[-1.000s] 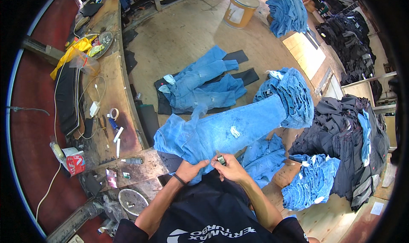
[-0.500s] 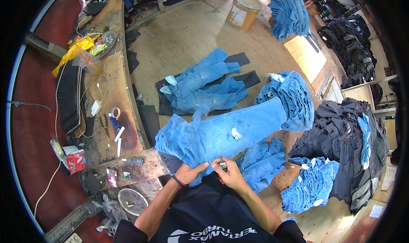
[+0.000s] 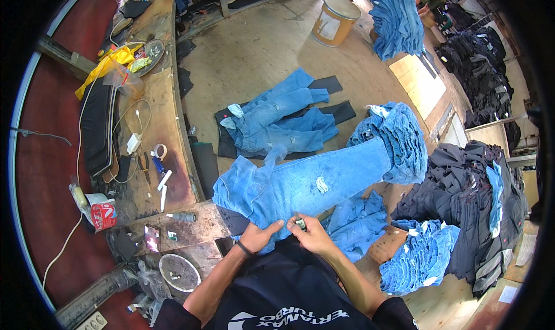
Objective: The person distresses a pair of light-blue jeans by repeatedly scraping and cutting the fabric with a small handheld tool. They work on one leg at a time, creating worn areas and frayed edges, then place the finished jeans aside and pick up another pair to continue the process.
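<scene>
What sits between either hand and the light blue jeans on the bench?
Nothing visible. The left hand lies directly on the light blue jeans at their near edge; the right hand pinches a small dark tool against the same edge.

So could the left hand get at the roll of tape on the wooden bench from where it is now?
Probably yes. The left hand rests on the jeans, holding nothing that shows, and the roll of tape lies uncovered on the bench to its left. Only small tools lie between.

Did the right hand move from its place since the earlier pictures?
No, barely: the right hand stays at the near edge of the light blue jeans, beside the left hand, holding a small dark tool.
</scene>
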### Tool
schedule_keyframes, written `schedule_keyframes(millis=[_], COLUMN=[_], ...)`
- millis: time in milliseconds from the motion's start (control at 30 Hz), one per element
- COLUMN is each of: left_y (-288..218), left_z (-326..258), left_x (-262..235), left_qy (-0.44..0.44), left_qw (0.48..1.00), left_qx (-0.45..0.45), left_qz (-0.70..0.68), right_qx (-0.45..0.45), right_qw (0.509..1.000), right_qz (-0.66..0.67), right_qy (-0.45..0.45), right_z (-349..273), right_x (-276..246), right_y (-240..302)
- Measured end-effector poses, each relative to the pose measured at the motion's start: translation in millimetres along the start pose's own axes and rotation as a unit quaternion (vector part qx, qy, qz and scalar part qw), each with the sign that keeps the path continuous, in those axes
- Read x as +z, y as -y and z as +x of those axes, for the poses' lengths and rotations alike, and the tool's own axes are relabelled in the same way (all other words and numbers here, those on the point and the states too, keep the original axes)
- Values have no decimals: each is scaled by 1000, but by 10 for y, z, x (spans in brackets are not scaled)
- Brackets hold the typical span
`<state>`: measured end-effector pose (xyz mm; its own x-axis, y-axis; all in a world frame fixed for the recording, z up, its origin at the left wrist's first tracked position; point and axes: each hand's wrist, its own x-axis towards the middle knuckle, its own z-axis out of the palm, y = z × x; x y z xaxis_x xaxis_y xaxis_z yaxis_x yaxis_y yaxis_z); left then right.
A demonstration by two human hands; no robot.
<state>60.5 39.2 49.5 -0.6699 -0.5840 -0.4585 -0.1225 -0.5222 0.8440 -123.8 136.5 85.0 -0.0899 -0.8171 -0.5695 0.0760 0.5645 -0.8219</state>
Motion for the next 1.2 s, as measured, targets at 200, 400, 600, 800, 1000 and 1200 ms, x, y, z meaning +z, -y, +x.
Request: schedule_keyframes(millis=[200,400,600,800,1000,1200], left_y=[-21,-31,-41,16,20,-25], left_z=[-34,-26,-43,-4,-51,-65], left_x=[-34,-27,-81,-36,-35,-24], left_qy=[-12,12,34,14,7,6], left_qw=[999,999,999,1000,1000,1000], left_qx=[-34,-32,-42,-16,-9,-19], left_qz=[-13,4,0,22,7,15], right_qx=[123,-90,127,-57,51,-75], right_qw=[965,994,962,998,994,997], right_qz=[230,-56,242,27,100,-2], right_qy=[12,4,14,3,-16,-19], right_z=[6,4,-28,-45,-69,-43], right_x=[-6,-14,11,47,89,55], right_y=[-18,22,27,-3,-39,2])
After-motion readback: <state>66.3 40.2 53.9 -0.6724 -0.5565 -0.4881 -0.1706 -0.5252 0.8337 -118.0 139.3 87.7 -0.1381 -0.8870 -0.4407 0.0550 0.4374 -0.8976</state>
